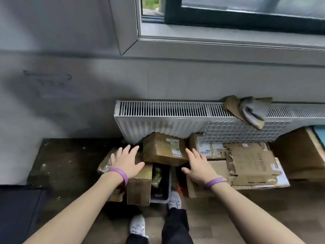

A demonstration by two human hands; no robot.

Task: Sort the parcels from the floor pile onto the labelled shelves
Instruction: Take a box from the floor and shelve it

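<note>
- left hand [125,162]: fingers spread and straight, gripping nothing; above a brown box [139,187], just left of the labelled parcel [162,150]
- right hand [198,167]: fingers spread, gripping nothing; just right of that parcel; contact cannot be told
- labelled parcel: tilted atop the floor pile, between both hands, below the radiator [158,118]
- flattened cardboard [251,162] lies to the right

radiator [158,118] overhangs box [163,150]; flanks open.
</note>
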